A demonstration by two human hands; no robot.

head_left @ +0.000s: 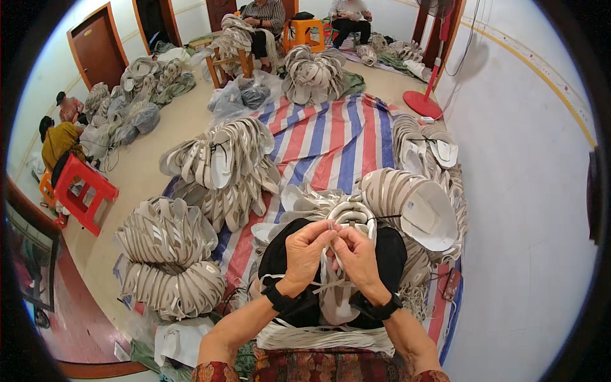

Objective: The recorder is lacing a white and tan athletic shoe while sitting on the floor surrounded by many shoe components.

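Before me, a beige and white shoe upper lies between my knees, its padded collar turned away from me. My left hand is closed in a pinch above it. Close against it, the fingertips of my right hand are pinched too. A thin white shoelace appears to be between the fingers, partly hidden by them. Loose lace trails out beside my left wrist. Across my lap lies a bundle of white laces. Both wrists wear black bands.
Strung stacks of shoe uppers stand to the left and right, on a striped tarp. A red stool and a red fan base are farther off. Several people sit working at the back and left. A white wall rises at right.
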